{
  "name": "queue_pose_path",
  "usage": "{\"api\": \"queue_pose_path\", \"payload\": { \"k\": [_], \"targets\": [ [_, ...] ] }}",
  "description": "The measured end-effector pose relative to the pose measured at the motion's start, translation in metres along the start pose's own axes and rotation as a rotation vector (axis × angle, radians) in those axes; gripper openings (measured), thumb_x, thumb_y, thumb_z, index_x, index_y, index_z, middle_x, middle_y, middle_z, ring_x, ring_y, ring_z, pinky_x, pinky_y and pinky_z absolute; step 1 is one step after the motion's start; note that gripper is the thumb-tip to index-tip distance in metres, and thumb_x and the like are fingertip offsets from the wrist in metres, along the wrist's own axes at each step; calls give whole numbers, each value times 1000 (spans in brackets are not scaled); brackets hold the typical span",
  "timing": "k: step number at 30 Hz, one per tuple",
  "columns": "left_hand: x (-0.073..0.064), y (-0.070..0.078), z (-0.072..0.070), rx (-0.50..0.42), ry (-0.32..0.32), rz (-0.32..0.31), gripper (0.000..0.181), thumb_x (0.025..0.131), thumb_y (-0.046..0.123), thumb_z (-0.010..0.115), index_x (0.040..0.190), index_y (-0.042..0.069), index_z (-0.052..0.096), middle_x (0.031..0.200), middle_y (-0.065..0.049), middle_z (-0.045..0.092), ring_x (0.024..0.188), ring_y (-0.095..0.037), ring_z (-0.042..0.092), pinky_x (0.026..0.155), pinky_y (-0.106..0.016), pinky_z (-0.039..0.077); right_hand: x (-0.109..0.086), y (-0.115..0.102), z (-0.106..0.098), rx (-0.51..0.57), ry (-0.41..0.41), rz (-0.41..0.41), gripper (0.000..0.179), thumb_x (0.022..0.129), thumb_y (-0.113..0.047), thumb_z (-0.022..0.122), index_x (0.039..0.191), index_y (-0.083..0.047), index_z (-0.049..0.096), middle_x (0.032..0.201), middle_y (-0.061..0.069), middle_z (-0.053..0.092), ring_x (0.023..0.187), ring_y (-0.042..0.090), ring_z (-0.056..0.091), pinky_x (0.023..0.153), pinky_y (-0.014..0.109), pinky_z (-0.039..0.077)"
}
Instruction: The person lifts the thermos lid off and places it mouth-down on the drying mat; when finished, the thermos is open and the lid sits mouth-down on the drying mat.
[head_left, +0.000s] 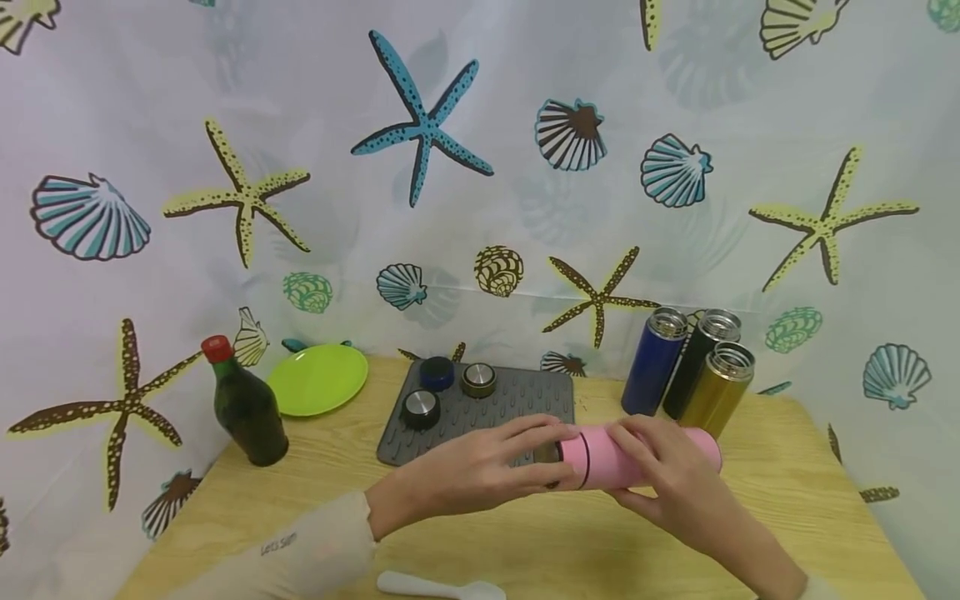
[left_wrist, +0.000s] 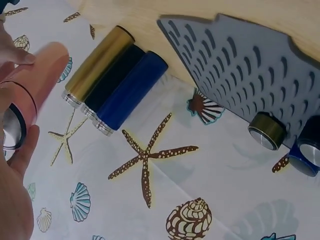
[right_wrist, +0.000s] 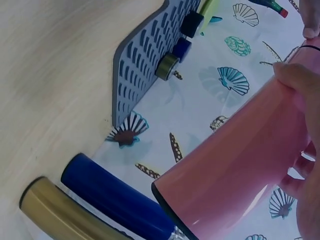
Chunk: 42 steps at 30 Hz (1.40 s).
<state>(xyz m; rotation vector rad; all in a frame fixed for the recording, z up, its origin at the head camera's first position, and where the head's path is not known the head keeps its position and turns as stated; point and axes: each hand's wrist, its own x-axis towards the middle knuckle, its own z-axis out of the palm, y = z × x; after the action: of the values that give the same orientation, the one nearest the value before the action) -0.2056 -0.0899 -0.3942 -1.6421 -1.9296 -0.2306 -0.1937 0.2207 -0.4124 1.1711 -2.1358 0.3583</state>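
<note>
A pink thermos bottle (head_left: 606,468) is held lying sideways above the table between both hands. My right hand (head_left: 675,479) grips its body, with the base pointing right. At the other end, the fingers and thumb of my left hand (head_left: 480,467) hold the capped end. In the left wrist view, the silver-and-black cap (left_wrist: 14,127) shows beside the left fingers. The right wrist view shows the pink body (right_wrist: 240,165) with its dark base rim, and the right thumb lying along it.
Blue (head_left: 652,367), black (head_left: 693,358) and gold (head_left: 716,392) bottles stand uncapped behind the right hand. A grey mat (head_left: 517,400) holds blue, gold and black caps (head_left: 420,410). A green plate (head_left: 318,379), a dark red-capped bottle (head_left: 247,408) and a white spoon (head_left: 442,587) lie around.
</note>
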Motion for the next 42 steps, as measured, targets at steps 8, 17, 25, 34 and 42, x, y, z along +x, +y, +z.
{"api": "queue_pose_path", "payload": {
  "k": [8, 17, 25, 34, 42],
  "targets": [
    [4, 18, 10, -491, 57, -588, 55, 100, 34, 73, 145, 13, 51, 123, -3, 62, 85, -4, 64, 75, -19, 59, -1, -9, 13, -11, 77, -12, 57, 106, -50, 48, 131, -1, 65, 118, 15, 63, 106, 31, 62, 89, 49, 55],
    [-6, 18, 14, -250, 41, -547, 65, 95, 47, 77, 149, 23, 48, 156, -6, 47, 104, -13, 66, 87, -28, 59, 3, -2, 22, -68, 59, -83, 56, 84, -22, 82, 133, -4, 64, 118, 16, 63, 105, 33, 61, 91, 52, 53],
    [-32, 6, 6, 192, -100, -27, 81, 83, 16, 91, 151, 35, 52, 160, -5, 43, 151, -32, 40, 116, -42, 46, 8, 0, 29, -34, -8, -58, 75, 70, -20, 93, 136, -4, 62, 122, 15, 61, 112, 32, 60, 98, 50, 52],
    [-32, 11, 12, -89, -17, -187, 67, 89, 11, 85, 149, 21, 55, 152, -11, 50, 131, -24, 61, 97, -25, 57, 4, -2, 31, -26, 4, -56, 83, 64, -19, 97, 137, -4, 62, 123, 15, 62, 113, 32, 59, 97, 50, 52],
    [-14, 24, 19, -644, 34, -803, 45, 102, 35, 70, 138, 12, 56, 106, 2, 65, 83, -7, 62, 70, -22, 57, -5, -5, 32, -17, -37, -21, 76, 70, -21, 94, 138, -5, 62, 126, 15, 61, 114, 30, 59, 100, 48, 50]
  ]
}}
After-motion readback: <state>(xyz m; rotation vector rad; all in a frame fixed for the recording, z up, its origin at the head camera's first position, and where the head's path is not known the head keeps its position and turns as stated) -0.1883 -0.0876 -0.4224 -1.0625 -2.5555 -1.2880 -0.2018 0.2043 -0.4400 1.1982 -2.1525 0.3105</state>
